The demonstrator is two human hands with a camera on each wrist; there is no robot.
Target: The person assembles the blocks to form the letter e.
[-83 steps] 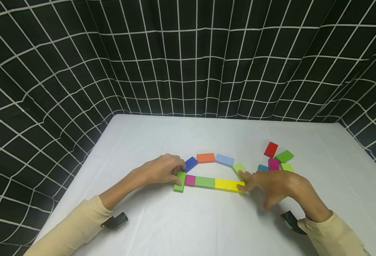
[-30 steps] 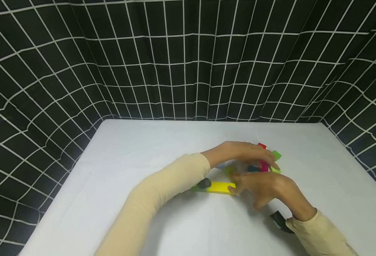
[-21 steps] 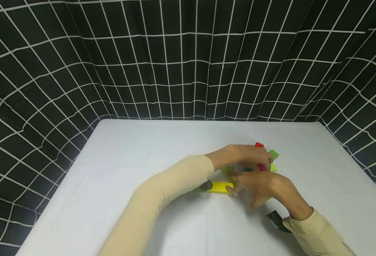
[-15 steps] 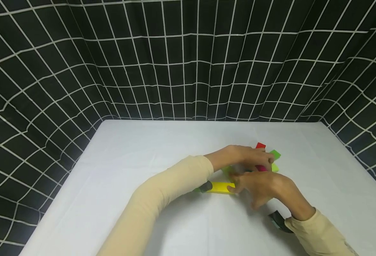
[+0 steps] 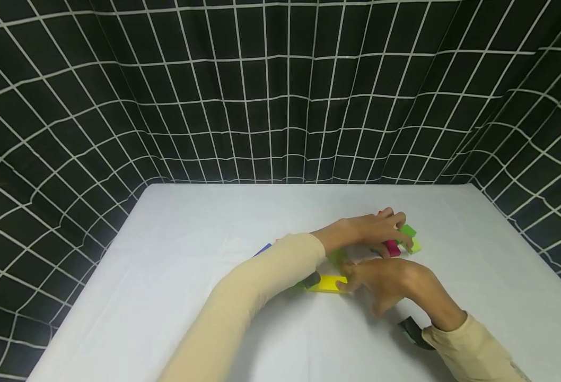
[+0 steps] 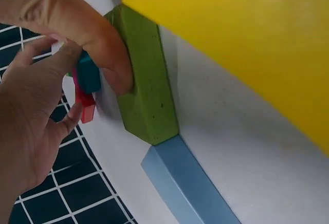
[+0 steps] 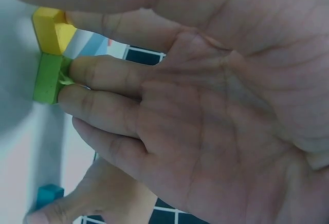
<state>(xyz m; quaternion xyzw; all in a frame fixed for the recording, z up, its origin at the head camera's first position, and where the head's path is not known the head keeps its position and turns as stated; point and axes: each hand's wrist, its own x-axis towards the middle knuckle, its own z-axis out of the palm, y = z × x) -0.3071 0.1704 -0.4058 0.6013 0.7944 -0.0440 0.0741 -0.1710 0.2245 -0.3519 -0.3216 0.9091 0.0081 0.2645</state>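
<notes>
One blue block (image 5: pixel 263 249) mostly behind sleeve (image 5: pixel 266 276). Left hand (image 5: pixel 375 229) spread by magenta block (image 5: pixel 394 248); right hand (image 5: pixel 392 280) spread, touching yellow (image 5: pixel 326 285). White table (image 5: pixel 347 339), far curtain (image 5: pixel 297 79).

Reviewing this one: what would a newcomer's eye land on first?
Probably the cream sleeve of the left arm, stretched across the middle of the white table, with the left hand over colourful blocks on the right. Next, the bright yellow block near the centre, its right end touched by the right hand. Behind the table, a black cloth with white grid lines dominates the head view's upper half.
</notes>
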